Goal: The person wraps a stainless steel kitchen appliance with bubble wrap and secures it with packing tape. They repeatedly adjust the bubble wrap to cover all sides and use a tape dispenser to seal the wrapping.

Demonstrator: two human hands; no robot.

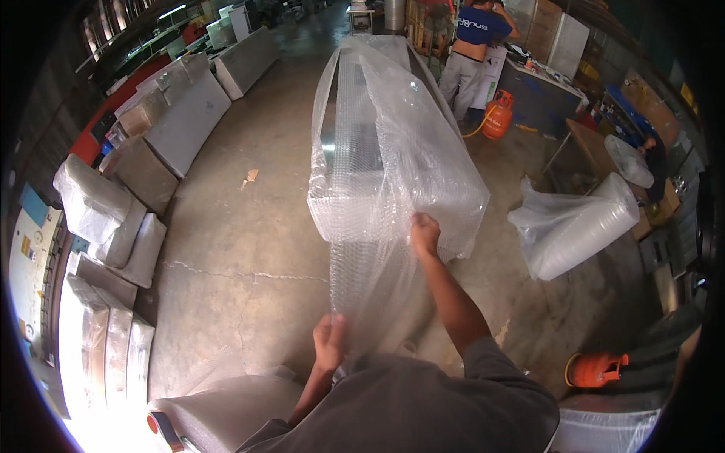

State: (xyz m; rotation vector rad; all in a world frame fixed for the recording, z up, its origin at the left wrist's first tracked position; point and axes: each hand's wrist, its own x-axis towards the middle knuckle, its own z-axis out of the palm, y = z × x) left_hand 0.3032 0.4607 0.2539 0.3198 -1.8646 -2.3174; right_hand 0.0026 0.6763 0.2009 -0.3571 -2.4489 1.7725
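Note:
A long box-shaped item draped in clear bubble wrap [430, 151] stretches away from me in the middle of the head view. From its near end a strip of the wrap hangs down toward my body. My left hand [329, 341] is closed on the left edge of that strip, low and close to me. Higher up, at the item's near face, my right hand [425, 232] is closed with the wrap pinched in its fingers. What lies beneath the film shows only as dark and shiny panels.
A large bubble wrap roll [585, 226] lies at the right. Orange gas cylinders [497, 117] stand or lie on that side. Another roll [226, 411] with a tape dispenser [162, 430] is at lower left. Wrapped panels [185, 113] line the left. A co-worker [472, 57] stands at far right.

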